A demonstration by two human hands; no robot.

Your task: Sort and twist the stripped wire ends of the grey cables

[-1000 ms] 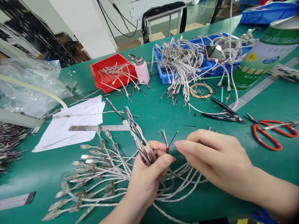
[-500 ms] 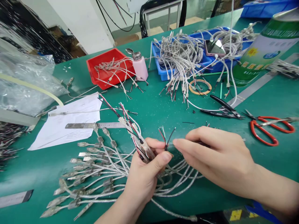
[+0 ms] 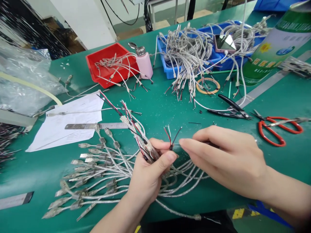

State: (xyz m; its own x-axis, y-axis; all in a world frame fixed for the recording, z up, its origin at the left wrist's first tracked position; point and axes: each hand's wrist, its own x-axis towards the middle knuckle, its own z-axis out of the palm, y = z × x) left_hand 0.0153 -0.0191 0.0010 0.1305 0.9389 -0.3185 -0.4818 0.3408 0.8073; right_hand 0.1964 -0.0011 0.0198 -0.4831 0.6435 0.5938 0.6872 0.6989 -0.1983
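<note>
My left hand is closed around a bundle of silvery USB cables, their stripped ends fanning up past the fingers. Between its thumb and forefinger it pinches one cable end, from which red, white and black wires spread upward. My right hand, thumb and fingertips pressed together, grips a thin wire that runs sideways from that cable end. Something dark lies partly hidden under the right hand's fingers; I cannot make out what. USB plugs of the bundle rest on the green table to the left.
Red-handled scissors and black cutters lie at right. Behind are a red tray, a pink pump bottle, a blue tray of cables, and a tall green can. A steel ruler lies on paper.
The view has tilted slightly, so the table things sit a little higher. Both hands keep nearly the same hold, with the thin wire stretched between them.
</note>
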